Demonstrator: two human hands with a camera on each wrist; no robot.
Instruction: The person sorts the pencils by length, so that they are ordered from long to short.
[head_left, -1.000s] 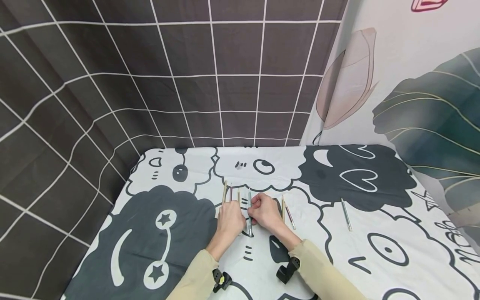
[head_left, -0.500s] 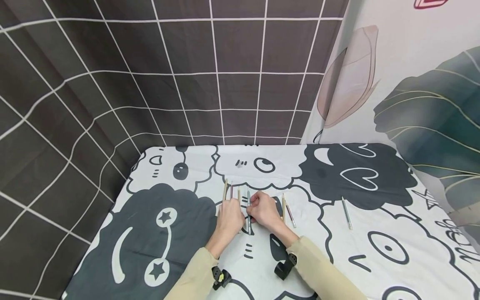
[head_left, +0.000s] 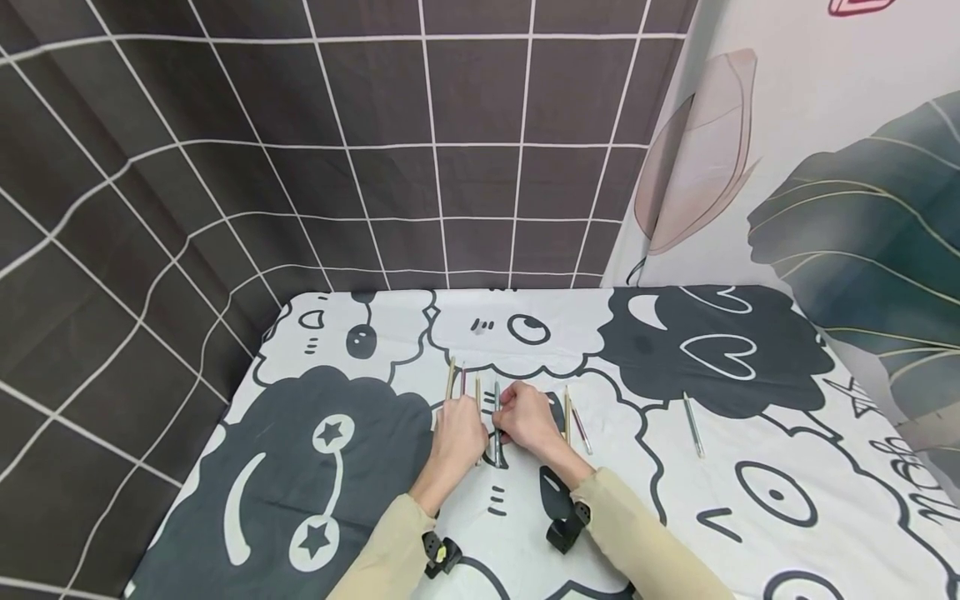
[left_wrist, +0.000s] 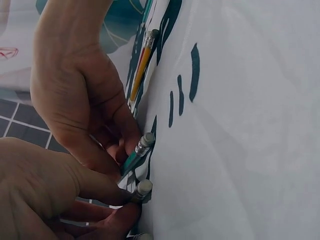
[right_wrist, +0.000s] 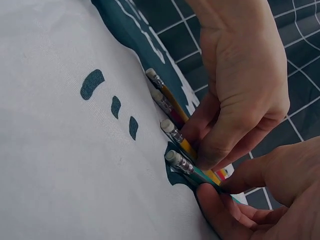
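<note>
Dark gridded curtain (head_left: 480, 100) behind, cartoon-print cloth (head_left: 757, 533) below. We see narrow grips: left hand (head_left: 457, 433) pinches a yellow pencil (right_wrist: 183, 142), right hand (head_left: 527, 419) pinches a teal pencil (right_wrist: 195, 173) just beside it, on the cloth. 2 more pencils (head_left: 452, 375) line up to their left, 2 loose pencils (head_left: 567, 410) lie near the right wrist, 1 pale green pencil (head_left: 693, 428) sits well apart, farther right.

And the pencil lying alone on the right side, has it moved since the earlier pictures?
No. In the head view, the lone pencil lies just below the printed heart, same place and slant as before.
</note>
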